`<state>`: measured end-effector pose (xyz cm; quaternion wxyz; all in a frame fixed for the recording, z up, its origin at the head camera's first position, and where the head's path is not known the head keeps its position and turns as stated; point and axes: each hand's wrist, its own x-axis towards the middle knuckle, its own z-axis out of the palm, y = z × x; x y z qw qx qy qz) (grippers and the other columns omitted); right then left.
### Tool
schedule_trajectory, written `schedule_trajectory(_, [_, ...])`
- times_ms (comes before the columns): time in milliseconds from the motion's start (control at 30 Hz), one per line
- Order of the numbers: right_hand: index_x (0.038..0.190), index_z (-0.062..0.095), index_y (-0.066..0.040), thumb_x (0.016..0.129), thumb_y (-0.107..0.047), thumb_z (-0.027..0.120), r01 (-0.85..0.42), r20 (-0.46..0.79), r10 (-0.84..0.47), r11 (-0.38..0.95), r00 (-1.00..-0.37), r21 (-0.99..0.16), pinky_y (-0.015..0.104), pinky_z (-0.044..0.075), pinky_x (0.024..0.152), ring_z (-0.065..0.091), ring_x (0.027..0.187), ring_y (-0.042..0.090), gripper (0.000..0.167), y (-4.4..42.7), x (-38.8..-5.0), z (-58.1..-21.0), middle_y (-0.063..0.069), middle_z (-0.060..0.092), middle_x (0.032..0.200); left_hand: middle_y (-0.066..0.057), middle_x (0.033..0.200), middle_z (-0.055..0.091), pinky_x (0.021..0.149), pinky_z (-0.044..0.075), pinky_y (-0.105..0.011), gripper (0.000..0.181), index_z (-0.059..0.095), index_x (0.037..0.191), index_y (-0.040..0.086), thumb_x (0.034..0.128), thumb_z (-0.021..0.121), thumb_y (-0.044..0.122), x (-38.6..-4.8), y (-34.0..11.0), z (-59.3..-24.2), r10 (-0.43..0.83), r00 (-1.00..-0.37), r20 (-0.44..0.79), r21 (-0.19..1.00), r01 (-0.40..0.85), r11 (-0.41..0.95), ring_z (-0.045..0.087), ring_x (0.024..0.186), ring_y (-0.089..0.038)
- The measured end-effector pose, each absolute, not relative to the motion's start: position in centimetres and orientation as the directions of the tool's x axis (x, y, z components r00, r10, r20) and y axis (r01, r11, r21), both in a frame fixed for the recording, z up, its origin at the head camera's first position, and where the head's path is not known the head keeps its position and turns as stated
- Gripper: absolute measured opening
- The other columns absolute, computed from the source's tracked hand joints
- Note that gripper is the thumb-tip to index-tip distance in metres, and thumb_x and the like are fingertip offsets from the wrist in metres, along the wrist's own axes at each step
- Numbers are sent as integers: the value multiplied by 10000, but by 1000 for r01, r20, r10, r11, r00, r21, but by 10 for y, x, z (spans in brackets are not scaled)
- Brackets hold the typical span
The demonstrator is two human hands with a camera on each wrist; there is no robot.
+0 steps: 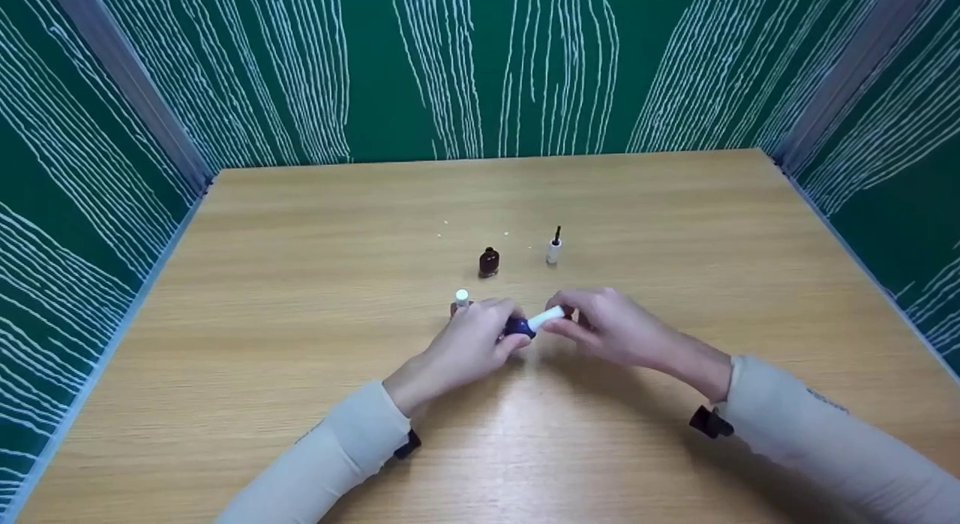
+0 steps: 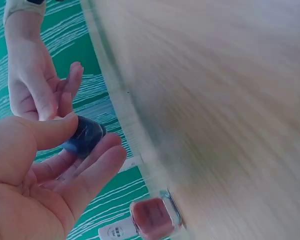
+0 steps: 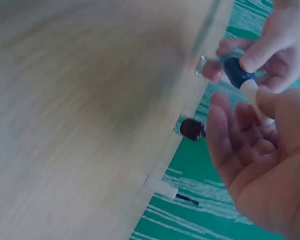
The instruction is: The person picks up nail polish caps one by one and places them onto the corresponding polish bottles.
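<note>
A small dark blue nail polish bottle [image 1: 519, 327] tilts in my left hand [image 1: 474, 336], held between thumb and fingers above the table. My right hand [image 1: 619, 330] pinches the bottle's long white cap [image 1: 546, 317], which sits at the bottle's neck in the right wrist view. Whether the cap is turned tight cannot be told. Just beyond the left hand stands a pinkish-red nail polish bottle [image 2: 154, 218] with its white cap [image 1: 462, 295] on. Farther back are an uncapped dark red bottle [image 1: 489, 262] and a white cap [image 1: 553, 254] standing with its black brush upward.
The wooden table [image 1: 315, 284] has a few tiny white specks [image 1: 506, 233] behind the bottles. Green panels [image 1: 375, 66] with white streaks enclose its back and sides. Each sleeved wrist carries a small black device [image 1: 711, 423].
</note>
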<state>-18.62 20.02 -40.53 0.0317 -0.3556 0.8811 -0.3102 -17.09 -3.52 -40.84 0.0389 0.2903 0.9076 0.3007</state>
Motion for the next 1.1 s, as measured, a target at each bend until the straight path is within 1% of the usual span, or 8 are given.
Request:
schedule_trajectory(67, [1100, 680, -102, 1001, -347, 646, -555, 132, -638, 527, -759, -644, 243, 499, 499, 590, 588, 106, 265, 205, -189, -403, 51, 681, 838, 5, 995, 676, 661, 479, -220, 205, 673, 1115, 72, 972, 708, 215, -174, -31, -407, 532, -843, 81, 623, 459, 633, 585, 783, -94])
schedule_trajectory(133, [1110, 672, -88, 992, -312, 671, -540, 126, -639, 509, -759, -670, 267, 530, 528, 640, 636, 154, 254, 209, -192, -402, 60, 690, 871, 13, 1003, 691, 617, 446, -218, 203, 676, 1122, 86, 965, 717, 207, -176, -28, -407, 511, -857, 67, 659, 422, 622, 584, 767, -84])
schedule_trajectory(233, [1108, 667, -57, 961, -207, 726, -563, 135, -645, 521, -752, -642, 275, 541, 565, 653, 685, 190, 218, 214, -197, -405, 21, 687, 900, 12, 1043, 713, 580, 427, -220, 212, 676, 1158, 95, 969, 712, 184, -179, -24, -408, 484, -874, 48, 705, 373, 603, 603, 774, -72])
schedule_trajectory(367, [1080, 689, -51, 919, -122, 765, -608, 147, -649, 575, -746, -548, 262, 528, 601, 622, 720, 171, 192, 217, -201, -411, -25, 688, 934, -12, 1114, 717, 583, 457, -228, 266, 662, 1236, 83, 986, 685, 168, -181, -17, -411, 457, -889, 15, 752, 312, 581, 628, 791, -74])
schedule_trajectory(567, [1037, 715, -111, 910, -146, 779, -640, 185, -644, 598, -742, -484, 263, 506, 591, 609, 732, 153, 146, 216, -202, -414, -41, 709, 936, -57, 1127, 725, 749, 532, -214, 288, 645, 1258, 54, 985, 678, 138, -183, -5, -414, 432, -902, 11, 778, 279, 563, 692, 959, -115])
schedule_trajectory(800, [1017, 725, -111, 893, -124, 796, -651, 220, -636, 594, -740, -473, 254, 486, 565, 590, 714, 138, 143, 215, -204, -416, -50, 712, 918, -100, 1191, 715, 873, 538, -239, 250, 648, 1222, 63, 982, 681, 126, -186, 0, -417, 425, -905, 17, 778, 279, 563, 688, 1097, -174])
schedule_trajectory(967, [989, 716, -112, 889, -129, 800, -662, 232, -639, 594, -734, -458, 260, 477, 583, 592, 724, 142, 132, 213, -206, -419, -46, 704, 914, -90, 1206, 704, 911, 528, -254, 266, 649, 1218, 62, 972, 700, 149, -190, 1, -416, 429, -904, 1, 722, 297, 625, 678, 1121, -182])
schedule_trajectory(1100, [977, 709, -121, 891, -142, 801, -663, 223, -645, 597, -731, -450, 266, 453, 603, 584, 729, 145, 128, 212, -208, -421, -53, 702, 913, -35, 1135, 711, 876, 526, -287, 237, 667, 1183, 93, 972, 705, 193, -194, 4, -413, 442, -897, -29, 645, 321, 693, 671, 1039, -154])
